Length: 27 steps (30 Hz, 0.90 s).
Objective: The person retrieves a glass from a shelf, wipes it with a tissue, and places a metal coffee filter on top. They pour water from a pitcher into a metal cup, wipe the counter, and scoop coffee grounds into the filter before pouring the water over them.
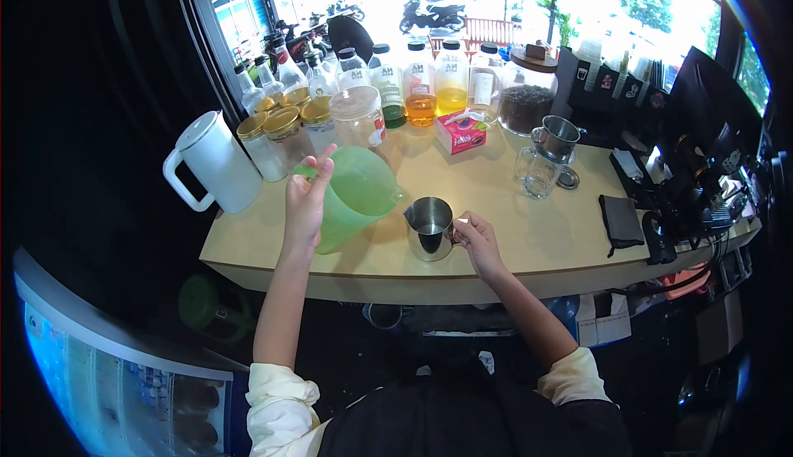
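My left hand (307, 197) is wrapped round the handle of a green translucent pitcher (351, 201), which tilts slightly, its spout pointing right. Just right of that spout is a small steel jug (429, 230) on the wooden counter (512, 246). The fingers of my right hand (477, 240) are closed on the jug's handle. Spout and jug rim are close, with a small gap between them. No stream of liquid shows. Whether the pitcher holds liquid I cannot tell.
A white jug (216, 164) stands left, beside gold-lidded jars (285, 130). Bottles line the back near a pink box (461, 132) and a large dark-filled jar (527, 97). At right are a glass mug (538, 178), a metal cup (558, 139) and a dark pouch (621, 221).
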Tool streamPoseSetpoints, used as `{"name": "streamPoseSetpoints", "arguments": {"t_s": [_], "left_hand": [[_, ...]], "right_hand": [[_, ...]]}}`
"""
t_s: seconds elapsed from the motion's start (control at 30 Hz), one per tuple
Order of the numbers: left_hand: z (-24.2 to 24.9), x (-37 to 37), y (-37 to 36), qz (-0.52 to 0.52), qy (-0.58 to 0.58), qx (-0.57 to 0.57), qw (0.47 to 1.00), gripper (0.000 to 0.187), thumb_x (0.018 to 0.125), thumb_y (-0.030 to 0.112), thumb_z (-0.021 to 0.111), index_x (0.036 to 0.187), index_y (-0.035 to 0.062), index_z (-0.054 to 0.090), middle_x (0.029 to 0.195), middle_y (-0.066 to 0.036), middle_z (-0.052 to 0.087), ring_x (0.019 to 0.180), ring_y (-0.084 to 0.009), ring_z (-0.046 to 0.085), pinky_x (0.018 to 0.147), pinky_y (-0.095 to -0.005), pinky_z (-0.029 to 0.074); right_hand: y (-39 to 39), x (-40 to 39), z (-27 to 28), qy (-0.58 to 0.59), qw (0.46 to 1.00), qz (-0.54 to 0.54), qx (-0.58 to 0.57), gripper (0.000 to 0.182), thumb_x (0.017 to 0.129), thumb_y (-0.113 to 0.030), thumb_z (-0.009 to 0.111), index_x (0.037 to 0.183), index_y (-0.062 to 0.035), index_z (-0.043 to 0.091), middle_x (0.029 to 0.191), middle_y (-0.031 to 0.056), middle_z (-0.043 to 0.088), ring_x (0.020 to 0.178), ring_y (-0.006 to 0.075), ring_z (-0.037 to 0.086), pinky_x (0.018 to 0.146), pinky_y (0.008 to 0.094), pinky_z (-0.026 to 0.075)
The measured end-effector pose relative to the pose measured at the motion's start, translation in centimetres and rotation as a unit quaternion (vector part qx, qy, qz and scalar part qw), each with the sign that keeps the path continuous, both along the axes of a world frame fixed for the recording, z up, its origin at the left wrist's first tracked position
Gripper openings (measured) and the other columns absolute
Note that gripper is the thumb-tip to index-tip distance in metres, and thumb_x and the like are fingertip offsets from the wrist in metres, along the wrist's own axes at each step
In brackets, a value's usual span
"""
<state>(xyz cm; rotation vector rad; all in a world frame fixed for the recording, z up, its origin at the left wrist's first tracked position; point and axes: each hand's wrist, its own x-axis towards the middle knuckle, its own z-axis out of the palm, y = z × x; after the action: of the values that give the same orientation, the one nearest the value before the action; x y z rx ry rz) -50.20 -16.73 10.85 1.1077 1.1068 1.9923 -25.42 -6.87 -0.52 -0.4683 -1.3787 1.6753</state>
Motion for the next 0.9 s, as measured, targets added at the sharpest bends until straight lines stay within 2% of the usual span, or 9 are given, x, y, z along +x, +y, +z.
{"name": "streamPoseSetpoints", "arguments": {"t_s": [0.2,0.4,0.9], "left_hand": [[-0.7,1.2,0.5,0.001,0.056,-0.01,0.998,0.021,0.091,0.013,0.058,0.1,0.0071,0.041,0.13,-0.018,0.05,0.108,-0.015,0.052,0.094,-0.0306,0.043],[-0.9,1.2,0.8,-0.014,0.07,-0.007,0.997,0.021,0.091,0.012,0.058,0.101,0.0067,0.041,0.129,-0.017,0.051,0.109,-0.0145,0.051,0.094,-0.0309,0.043],[-0.8,1.2,0.8,-0.009,0.07,-0.017,0.997,0.022,0.091,0.014,0.058,0.102,0.0072,0.041,0.129,-0.017,0.051,0.11,-0.0146,0.049,0.096,-0.0307,0.04]], "right_hand": [[0.6,0.1,-0.7,-0.01,1.0,0.014,0.006,0.024,0.093,-0.017,0.052,0.072,-0.0084,0.047,0.07,-0.0006,0.053,0.072,0.0064,0.055,0.064,0.0214,0.041],[0.6,0.0,-0.8,0.002,1.0,0.023,0.005,0.023,0.094,-0.017,0.052,0.073,-0.0085,0.047,0.073,-0.0004,0.056,0.078,0.0078,0.059,0.063,0.0206,0.041],[0.9,-0.1,-1.2,0.003,1.0,0.02,0.013,0.023,0.093,-0.017,0.052,0.073,-0.0088,0.047,0.07,-0.0012,0.054,0.071,0.0052,0.054,0.062,0.021,0.04]]}}
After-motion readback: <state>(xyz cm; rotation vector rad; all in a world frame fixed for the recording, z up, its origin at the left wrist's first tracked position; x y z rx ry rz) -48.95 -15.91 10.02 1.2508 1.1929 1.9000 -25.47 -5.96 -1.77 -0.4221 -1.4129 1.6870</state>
